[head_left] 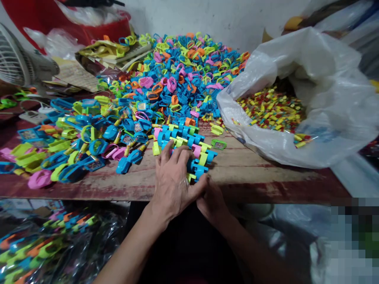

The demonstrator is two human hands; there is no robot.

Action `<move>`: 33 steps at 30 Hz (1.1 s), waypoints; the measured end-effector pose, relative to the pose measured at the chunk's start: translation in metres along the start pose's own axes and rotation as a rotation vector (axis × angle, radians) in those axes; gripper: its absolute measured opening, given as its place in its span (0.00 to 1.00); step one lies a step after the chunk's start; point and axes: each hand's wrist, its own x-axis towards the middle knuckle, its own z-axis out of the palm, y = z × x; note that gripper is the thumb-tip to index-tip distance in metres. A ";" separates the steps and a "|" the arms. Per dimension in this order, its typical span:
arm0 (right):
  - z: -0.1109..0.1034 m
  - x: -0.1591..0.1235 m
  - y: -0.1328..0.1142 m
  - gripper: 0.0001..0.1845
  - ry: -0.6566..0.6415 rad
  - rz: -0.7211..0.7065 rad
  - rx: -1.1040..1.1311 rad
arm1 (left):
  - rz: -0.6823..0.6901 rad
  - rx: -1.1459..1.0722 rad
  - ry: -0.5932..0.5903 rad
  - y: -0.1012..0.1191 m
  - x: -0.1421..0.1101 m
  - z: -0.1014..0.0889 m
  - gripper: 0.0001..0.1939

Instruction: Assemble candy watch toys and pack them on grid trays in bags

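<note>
On the table, a tight block of blue, yellow-green, pink and orange plastic toy watches (197, 150) lies in lined-up rows. My left hand (174, 177) is on its near left side, fingers curved over the top and thumb along the near edge. My right hand (212, 200) is just off the table's front edge, against my left thumb. Its fingers are curled, and their tips are partly hidden, so what they hold is unclear. A loose green toy watch (218, 144) lies right of the block.
Behind is a large heap of mixed toy watches (177, 75); another pile (85, 138) covers the left. A white plastic sack (334, 114) at right holds small yellow and red pieces (272, 108). A fan (17, 59) stands at far left. Bagged toys (32, 252) lie below the table.
</note>
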 end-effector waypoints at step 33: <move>-0.034 0.020 -0.027 0.20 0.193 -0.205 -0.088 | 0.121 0.011 -0.178 -0.018 -0.005 -0.019 0.17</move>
